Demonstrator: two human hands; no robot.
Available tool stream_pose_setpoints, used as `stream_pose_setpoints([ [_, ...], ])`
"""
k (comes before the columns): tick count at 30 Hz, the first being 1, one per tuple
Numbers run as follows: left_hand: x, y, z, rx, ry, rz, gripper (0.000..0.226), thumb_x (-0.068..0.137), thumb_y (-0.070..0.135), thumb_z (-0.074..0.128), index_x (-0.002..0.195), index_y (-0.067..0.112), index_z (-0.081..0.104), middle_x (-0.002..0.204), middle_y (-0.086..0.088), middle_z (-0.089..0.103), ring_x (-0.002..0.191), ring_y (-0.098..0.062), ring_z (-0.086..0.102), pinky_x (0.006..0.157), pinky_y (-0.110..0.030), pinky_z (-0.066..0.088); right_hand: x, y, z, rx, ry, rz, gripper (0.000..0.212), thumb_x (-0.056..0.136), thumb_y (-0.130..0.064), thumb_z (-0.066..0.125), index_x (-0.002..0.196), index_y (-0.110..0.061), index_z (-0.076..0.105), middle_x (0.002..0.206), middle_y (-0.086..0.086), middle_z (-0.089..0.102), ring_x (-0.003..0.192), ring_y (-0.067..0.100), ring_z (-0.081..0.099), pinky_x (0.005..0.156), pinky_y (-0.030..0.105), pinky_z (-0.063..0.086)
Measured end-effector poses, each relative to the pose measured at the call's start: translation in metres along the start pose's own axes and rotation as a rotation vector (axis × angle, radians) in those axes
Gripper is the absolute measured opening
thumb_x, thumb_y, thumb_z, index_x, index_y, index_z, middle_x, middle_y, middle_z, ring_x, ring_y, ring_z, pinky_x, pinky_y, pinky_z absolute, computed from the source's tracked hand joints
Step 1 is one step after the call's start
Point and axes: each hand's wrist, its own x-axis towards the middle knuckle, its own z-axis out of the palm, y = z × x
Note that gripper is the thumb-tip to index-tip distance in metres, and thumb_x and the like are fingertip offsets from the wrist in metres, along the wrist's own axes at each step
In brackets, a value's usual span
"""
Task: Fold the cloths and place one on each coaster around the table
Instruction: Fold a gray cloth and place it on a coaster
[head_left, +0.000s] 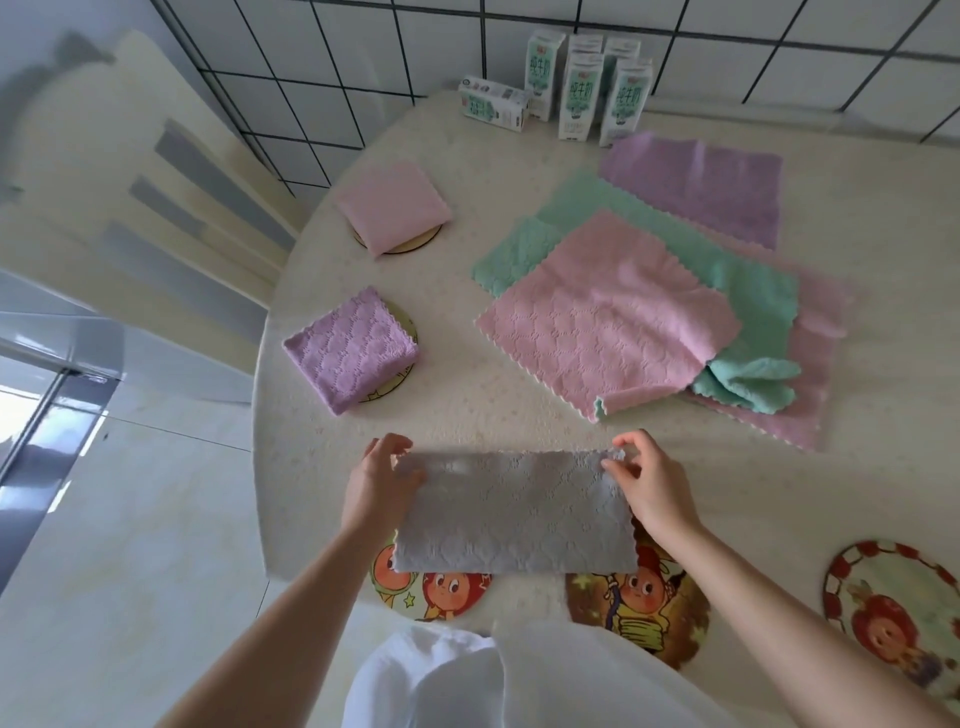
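A grey cloth (511, 512), folded to a long rectangle, lies at the table's near edge. My left hand (376, 480) pinches its far left corner and my right hand (649, 483) pinches its far right corner. The cloth partly covers two cartoon coasters (431, 592) (636, 608). A third cartoon coaster (896, 613) lies bare at the right. On the left, a folded purple cloth (350, 351) rests on a yellow coaster (402, 376). Farther back, a folded pink cloth (392, 208) sits on another coaster (415, 244).
A pile of unfolded cloths fills the table's middle right: pink (608, 317) on top, green (743, 291) beneath, a second pink one (815, 374) at the bottom and purple (696, 187) behind. Several milk cartons (576, 88) stand by the tiled wall. A chair (156, 197) stands left of the table (467, 410).
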Motion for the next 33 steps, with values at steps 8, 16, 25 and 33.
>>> stream_pose_setpoints([
  [8,0.011,0.01,-0.001,0.252,-0.1,0.082,0.02,0.085,0.027,0.067,0.098,0.013,0.064,0.107,0.001,0.048,0.084,-0.016,0.054,0.066,-0.028,0.048,0.006,-0.005,-0.002,-0.304,-0.068,-0.111,0.012,0.09,-0.034,0.059,0.089,-0.025,0.05,0.059,-0.008,0.054,0.049,0.009,0.05,0.041,0.025,0.033],
  [16,0.021,0.009,-0.021,0.199,-0.095,0.175,0.011,0.085,0.022,0.068,0.086,0.015,0.06,0.082,-0.001,0.062,0.071,-0.017,0.059,0.06,-0.03,0.052,0.011,0.001,-0.006,-0.286,-0.032,-0.137,0.018,0.09,-0.032,0.058,0.084,-0.016,0.052,0.089,-0.002,0.049,0.064,0.014,0.052,0.053,0.032,0.047],
  [25,0.033,0.021,-0.023,0.163,0.129,0.343,0.02,0.085,0.002,0.061,0.104,0.009,0.064,0.105,-0.004,0.063,0.099,-0.02,0.057,0.088,-0.031,0.05,0.01,-0.007,-0.003,-0.157,0.123,-0.094,0.017,0.087,-0.023,0.063,0.084,-0.014,0.049,0.081,0.001,0.056,0.064,0.019,0.054,0.054,0.039,0.049],
  [33,-0.057,-0.003,0.028,0.283,-0.079,0.896,0.036,0.088,0.004,0.051,0.12,0.016,0.061,0.129,0.001,0.059,0.126,-0.014,0.049,0.104,-0.035,0.044,-0.046,-0.027,0.01,-0.361,0.135,-0.591,0.021,0.083,-0.006,0.062,0.103,-0.009,0.06,0.102,0.001,0.057,0.095,0.015,0.054,0.083,0.024,0.049],
])
